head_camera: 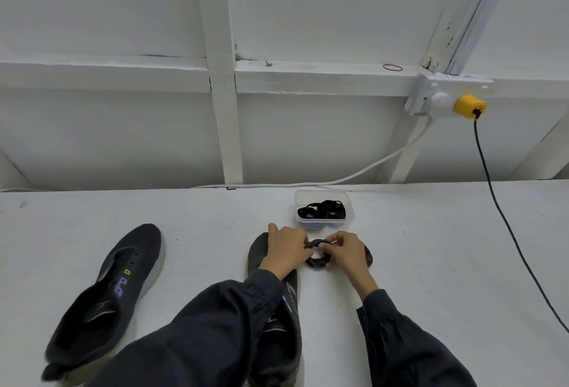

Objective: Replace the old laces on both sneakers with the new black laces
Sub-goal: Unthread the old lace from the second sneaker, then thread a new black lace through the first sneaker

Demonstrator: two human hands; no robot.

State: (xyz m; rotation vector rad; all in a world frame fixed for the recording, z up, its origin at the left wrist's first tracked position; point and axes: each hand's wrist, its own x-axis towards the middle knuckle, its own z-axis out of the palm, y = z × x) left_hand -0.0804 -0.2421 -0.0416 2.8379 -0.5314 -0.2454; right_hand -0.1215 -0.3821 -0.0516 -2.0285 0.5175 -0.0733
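Black lace coil (317, 259): pinched between the curled fingers of your left hand (286, 252) and right hand (346, 252), over the white worktop (215, 232). Clear tub (323, 192) of black laces (321, 212) at 12 o'clock of your hands. First sneaker (107, 297) at 8 o'clock. Second sneaker (277, 334) lies partly under your left sleeve (215, 325).

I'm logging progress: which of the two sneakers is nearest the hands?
The middle sneaker, partly hidden under the left hand and sleeve; the other sneaker lies alone, well off to the left.
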